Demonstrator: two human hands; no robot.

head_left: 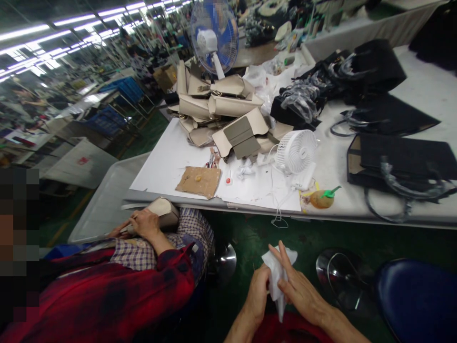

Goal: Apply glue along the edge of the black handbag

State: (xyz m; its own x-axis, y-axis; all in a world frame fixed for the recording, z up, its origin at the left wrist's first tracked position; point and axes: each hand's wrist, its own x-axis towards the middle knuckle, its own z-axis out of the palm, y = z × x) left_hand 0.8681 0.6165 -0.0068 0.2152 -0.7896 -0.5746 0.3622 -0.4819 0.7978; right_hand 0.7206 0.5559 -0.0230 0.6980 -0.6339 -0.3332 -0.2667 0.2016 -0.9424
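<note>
Above my lap, a crumpled sheet of thin white paper (275, 276) is bunched between both hands. My left hand (257, 289) is closed around its left side. My right hand (302, 290) grips it from the other side, its thumb bent against the sheet and two fingers stretched upward over it. One end of the paper sticks out above the fingers, and a pointed end hangs below. Whether anything lies inside the folds is hidden.
Beige bags (214, 102) are piled on the white-covered table (160, 162), near a cardboard piece (199, 182) and small white fan (296, 151). Black bags (400, 162) lie right. A co-worker's hand (146, 223) rests by a beige bag at left. A blue stool (417, 300) stands right.
</note>
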